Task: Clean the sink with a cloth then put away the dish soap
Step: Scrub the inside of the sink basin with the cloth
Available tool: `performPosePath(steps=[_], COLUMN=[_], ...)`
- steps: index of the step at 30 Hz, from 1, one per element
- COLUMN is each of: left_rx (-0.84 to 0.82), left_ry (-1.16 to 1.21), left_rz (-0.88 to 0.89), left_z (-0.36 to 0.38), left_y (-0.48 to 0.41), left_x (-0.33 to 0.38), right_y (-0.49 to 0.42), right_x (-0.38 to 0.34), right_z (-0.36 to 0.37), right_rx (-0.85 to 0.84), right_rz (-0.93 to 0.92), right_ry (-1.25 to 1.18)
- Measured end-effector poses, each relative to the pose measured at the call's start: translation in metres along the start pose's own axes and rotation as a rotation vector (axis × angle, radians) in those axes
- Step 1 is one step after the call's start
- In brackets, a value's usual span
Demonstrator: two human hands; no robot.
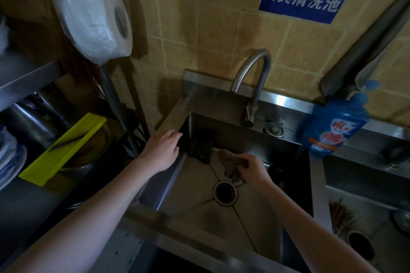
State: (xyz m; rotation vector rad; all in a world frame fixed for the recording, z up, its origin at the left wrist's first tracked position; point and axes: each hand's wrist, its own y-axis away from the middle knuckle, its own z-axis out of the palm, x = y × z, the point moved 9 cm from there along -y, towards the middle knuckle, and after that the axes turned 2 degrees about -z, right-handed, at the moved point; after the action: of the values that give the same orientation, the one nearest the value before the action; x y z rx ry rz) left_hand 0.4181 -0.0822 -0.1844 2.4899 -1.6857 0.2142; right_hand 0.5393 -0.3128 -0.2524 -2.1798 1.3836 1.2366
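Note:
A steel sink (177, 184) fills the middle of the view, its round drain (225, 193) near the centre of the floor. My right hand (253, 168) grips a crumpled brownish cloth (228, 165) against the sink floor, just behind the drain. My left hand (163, 147) rests with relaxed fingers on the sink's left rim. A blue dish soap bottle (332, 131) with a red and white label stands on the back rim at the right, beside the tap. A dark scouring pad (200, 148) lies in the far left corner of the basin.
A curved steel tap (253, 86) rises at the back. A second basin (366, 195) with chopsticks lies to the right. On the left, a metal shelf (26, 77) holds pots, a yellow board (64, 146) with a knife, and a bagged paper roll (93, 11).

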Motion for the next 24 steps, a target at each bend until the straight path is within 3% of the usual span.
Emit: performPosePath(steps=[12,24], left_rx=[0.02,0.064], left_ry=[-0.006,-0.021], left_rz=[-0.054,-0.224], left_z=[0.006,-0.002], left_y=[0.006,0.058], left_x=[-0.004,-0.036], right_y=[-0.011,-0.018], right_x=[-0.011,-0.037], right_z=[-0.009,0.018], right_rx=[-0.061,-0.156], right_rz=[-0.074,-0.169], right_ry=[0.047,0.017])
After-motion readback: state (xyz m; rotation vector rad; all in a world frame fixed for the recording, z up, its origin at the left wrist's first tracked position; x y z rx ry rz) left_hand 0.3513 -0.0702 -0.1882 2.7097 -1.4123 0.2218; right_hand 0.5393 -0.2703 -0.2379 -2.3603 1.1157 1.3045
